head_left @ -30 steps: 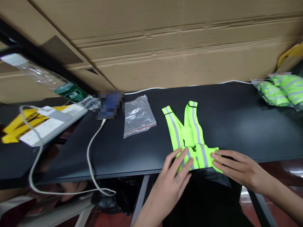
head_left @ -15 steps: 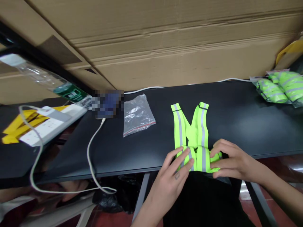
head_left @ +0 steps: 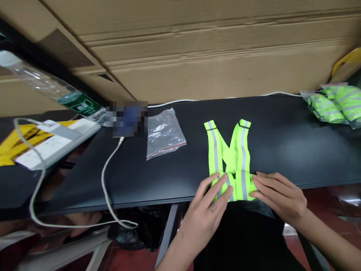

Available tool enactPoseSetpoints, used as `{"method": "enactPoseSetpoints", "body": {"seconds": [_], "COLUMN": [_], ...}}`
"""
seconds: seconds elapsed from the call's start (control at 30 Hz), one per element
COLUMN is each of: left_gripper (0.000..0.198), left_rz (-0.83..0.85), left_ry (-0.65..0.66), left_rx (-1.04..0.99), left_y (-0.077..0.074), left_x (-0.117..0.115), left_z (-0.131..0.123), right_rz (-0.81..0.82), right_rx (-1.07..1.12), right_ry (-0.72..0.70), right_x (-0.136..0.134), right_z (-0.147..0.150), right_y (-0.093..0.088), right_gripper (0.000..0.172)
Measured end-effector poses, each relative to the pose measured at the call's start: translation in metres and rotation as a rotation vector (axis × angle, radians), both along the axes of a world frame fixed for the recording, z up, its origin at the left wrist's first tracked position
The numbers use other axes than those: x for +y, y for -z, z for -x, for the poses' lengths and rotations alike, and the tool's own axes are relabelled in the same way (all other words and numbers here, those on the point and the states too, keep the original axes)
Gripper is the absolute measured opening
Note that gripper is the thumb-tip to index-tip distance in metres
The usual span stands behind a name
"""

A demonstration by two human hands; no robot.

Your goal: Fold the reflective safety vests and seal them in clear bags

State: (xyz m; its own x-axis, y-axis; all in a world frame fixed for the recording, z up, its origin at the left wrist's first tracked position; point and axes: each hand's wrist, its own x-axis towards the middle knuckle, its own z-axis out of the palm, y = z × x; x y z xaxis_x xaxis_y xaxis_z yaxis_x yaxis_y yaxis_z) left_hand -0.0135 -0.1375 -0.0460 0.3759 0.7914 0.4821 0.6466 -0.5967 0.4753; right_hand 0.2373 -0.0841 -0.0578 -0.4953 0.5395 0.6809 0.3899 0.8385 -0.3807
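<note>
Yellow straps [head_left: 24, 131] lie at the far left, partly beneath a white power strip [head_left: 53, 146]. I record a bottle [head_left: 50, 86] tilted above the strip, then a white cable [head_left: 103, 177] whose loop drops past the front edge of the counter [head_left: 175, 180]. Next I note a clear bag [head_left: 166, 133], flat on the surface, its red-lined edge toward the wearer; it is apart from both hands, the left being the nearer.

My left grip [head_left: 201, 210] rests with fingers slightly spaced over the folded lower part of a lime reflective harness [head_left: 231, 162]. I cannot tell whether its thumb closes from beneath.

I find the harness at the counter's front edge, between the hands. Its long axis runs away from the wearer, toward the cardboard [head_left: 225, 60]; both strap ends point that way, apart from each other. The governing relation, in my judgement, is crosswise: the folded band lies across that axis, the left hand well over it, the right only at its outer end.

My right grip [head_left: 283, 197] has its fingers together, pinching that end from the side. Bagged green bundles [head_left: 349, 98] sit at far right, well apart from it.
</note>
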Motion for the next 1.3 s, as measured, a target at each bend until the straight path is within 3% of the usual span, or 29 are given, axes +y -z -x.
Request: {"method": "enactPoseSetpoints", "body": {"seconds": [0.1, 0.4, 0.53, 0.67, 0.77, 0.9, 1.0, 1.07, 1.2, 1.3], "left_gripper": [0.044, 0.048, 0.046, 0.043, 0.033, 0.018, 0.024, 0.027, 0.030, 0.035], "left_rz": [0.000, 0.006, -0.020, 0.031, 0.160, 0.348, 0.407, 0.408, 0.334, 0.219], "left_ry": [0.003, -0.004, 0.002, 0.055, 0.047, -0.048, -0.161, -0.219, -0.299, -0.471], "left_rx": [0.022, 0.034, 0.053, 0.052, -0.013, -0.028, 0.063, 0.126, 0.155, 0.202], "left_y": [-0.001, 0.004, 0.003, -0.002, -0.006, -0.010, -0.013, -0.013, -0.008, -0.003], "left_x": [-0.001, -0.003, -0.004, 0.006, 0.022, 0.042, 0.051, 0.054, 0.056, 0.056], "left_z": [0.000, 0.002, 0.006, 0.014, 0.018, 0.019, 0.018, 0.017, 0.013, 0.009], "right_rz": [-0.041, -0.051, -0.036, 0.048, 0.228, 0.533, 0.640, 0.622, 0.425, 0.376], "right_rx": [-0.120, -0.395, -0.340, -0.283, -0.310, -0.389, -0.422, -0.467, -0.555, -0.536], "right_ry": [0.017, -0.079, -0.148, -0.210, -0.227, -0.281, -0.317, -0.286, -0.121, -0.038], "right_x": [-0.011, -0.008, -0.005, 0.011, 0.035, 0.074, 0.093, 0.098, 0.098, 0.093], "right_z": [-0.006, -0.016, -0.018, -0.017, -0.010, 0.004, 0.013, 0.017, 0.023, 0.026], "right_y": [0.007, 0.004, 0.001, -0.016, -0.038, -0.052, -0.047, -0.041, -0.031, -0.024], "right_gripper": [0.069, 0.067, 0.058, 0.047, 0.030, 0.027, 0.035, 0.036, 0.039, 0.040]}}
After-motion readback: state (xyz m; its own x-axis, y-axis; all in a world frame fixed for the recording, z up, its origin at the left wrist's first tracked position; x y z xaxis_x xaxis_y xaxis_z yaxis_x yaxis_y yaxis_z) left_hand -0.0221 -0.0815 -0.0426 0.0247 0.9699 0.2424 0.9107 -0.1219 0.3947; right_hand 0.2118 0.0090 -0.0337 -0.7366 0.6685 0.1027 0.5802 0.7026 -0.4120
